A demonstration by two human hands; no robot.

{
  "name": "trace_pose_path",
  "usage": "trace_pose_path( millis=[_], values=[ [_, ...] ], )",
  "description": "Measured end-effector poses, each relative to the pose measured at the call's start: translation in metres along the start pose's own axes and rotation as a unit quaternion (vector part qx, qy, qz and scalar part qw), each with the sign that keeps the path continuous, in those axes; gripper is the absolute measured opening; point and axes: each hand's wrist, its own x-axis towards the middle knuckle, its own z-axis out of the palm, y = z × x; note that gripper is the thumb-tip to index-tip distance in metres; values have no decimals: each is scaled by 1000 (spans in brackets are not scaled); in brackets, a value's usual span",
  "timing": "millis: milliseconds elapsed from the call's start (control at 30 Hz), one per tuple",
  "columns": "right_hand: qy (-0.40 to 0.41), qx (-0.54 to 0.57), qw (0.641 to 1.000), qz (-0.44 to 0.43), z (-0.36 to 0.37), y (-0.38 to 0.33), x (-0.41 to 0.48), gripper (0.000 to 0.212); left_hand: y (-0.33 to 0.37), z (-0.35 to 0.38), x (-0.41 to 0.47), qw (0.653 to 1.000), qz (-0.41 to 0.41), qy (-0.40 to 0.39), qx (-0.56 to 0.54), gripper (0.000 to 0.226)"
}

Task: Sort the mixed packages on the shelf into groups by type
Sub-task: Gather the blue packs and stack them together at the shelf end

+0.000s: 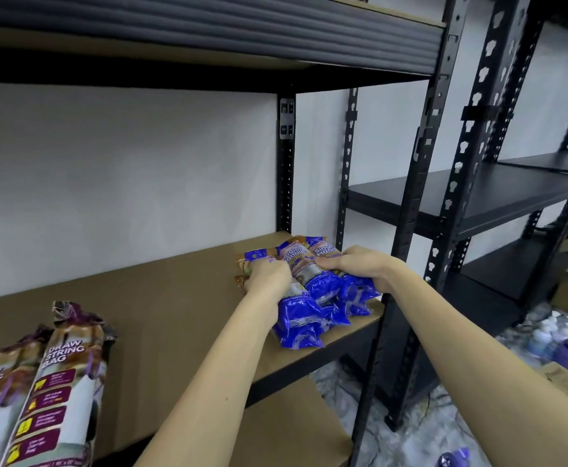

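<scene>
1. Pressing blue packages (312, 298) together at the shelf (174, 298)'s right end: left hand (269, 276) and right hand (363, 267) closed around the bundle.
2. Grouped already, seemingly: drawstring bag packs (53, 382) at the shelf's left end; nothing mixed visible between.

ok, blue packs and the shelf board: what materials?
Blue packs: thin glossy plastic film, judging by the crinkles and highlights. Shelf board: matte brown fibreboard or cardboard-like sheet, no grain visible; cannot tell which. Frame post: black painted metal, punched slots.
</scene>
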Motion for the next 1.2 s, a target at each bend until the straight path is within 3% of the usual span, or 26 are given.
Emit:
trace_pose_path(
  millis=[33, 100, 167, 367, 433, 533, 733, 933, 1067, 1200],
  values=[
    [-5, 11, 1000, 4, 0, 3, 0, 56, -8, 0, 3, 1000, -8, 2, -18, 26],
    [-16, 28, 999, 6, 2, 7, -1, 61, -23, 2, 6, 998, -14, -5, -53, 64],
    [-26, 35, 999, 1, 5, 8, -3, 59, -44, 8, 39, 998, -15, -2, -59, 85],
    [-42, 22, 998, -38, 33, -3, -9, 54, -37, -22, 16, 995, -38, 91, -18, 65],
    [-50, 11, 997, -59, 48, -11, -11, 48, -39, -42, 12, 995, -31, 90, 0, 57],
    [-51, -12, 997, -64, 73, -23, -18, 55, -47, -71, -1, 995, 0, 97, 3, 53],
    [-77, -7, 995, -60, 108, -39, -36, 48, -53, -120, -33, 985, 4, 122, 122, 42],
    [-119, 14, 992, -42, 115, -41, -50, 66, -63, -130, -54, 985, 30, 150, 84, 57],
    [-84, 39, 995, -40, 110, -44, -49, 116, -69, -126, -75, 986, 58, 158, -7, 68],
    [-65, -110, 990, -65, 111, -52, -56, 102, -74, -121, -79, 989, 70, 128, -27, 67]
  ],
)
